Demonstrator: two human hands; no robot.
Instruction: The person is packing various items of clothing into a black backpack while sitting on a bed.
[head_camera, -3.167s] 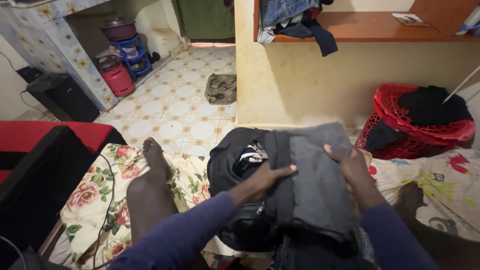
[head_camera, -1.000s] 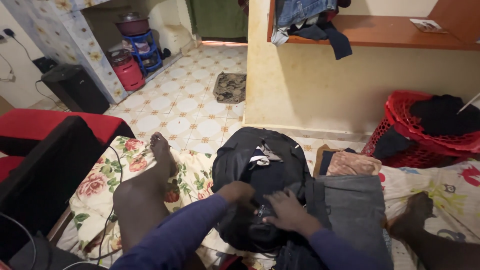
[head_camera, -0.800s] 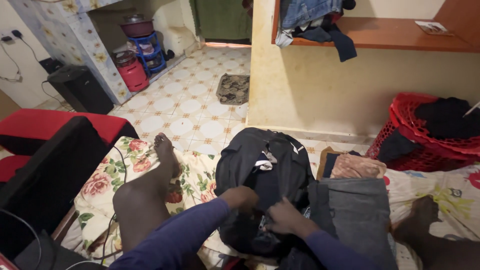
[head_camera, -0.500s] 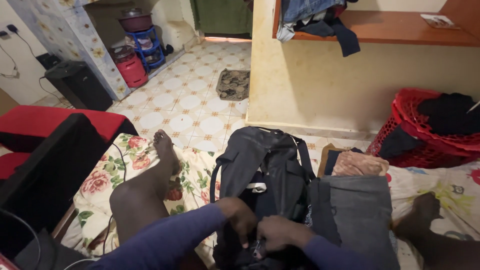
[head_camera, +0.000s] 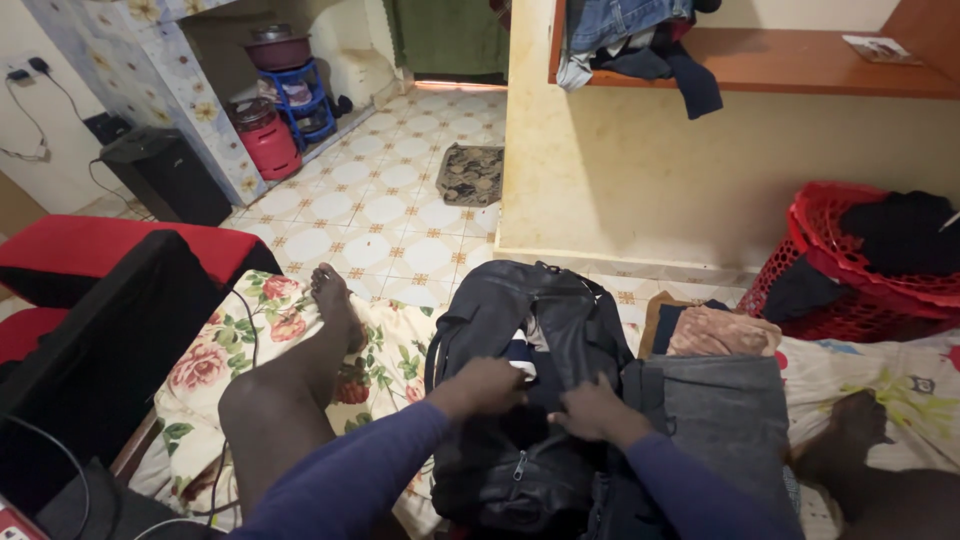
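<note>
Both hands moved up backpack; fingertips hidden inside opening.

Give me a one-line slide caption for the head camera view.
Seated on a floral sheet, both hands, left hand and right hand, grip a black backpack.

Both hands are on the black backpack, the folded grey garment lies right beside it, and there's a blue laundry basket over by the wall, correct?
Not quite: the head view shows the laundry basket is red, not blue. Both hands, left and right, are on the black backpack, with the folded grey garment beside it.
</note>
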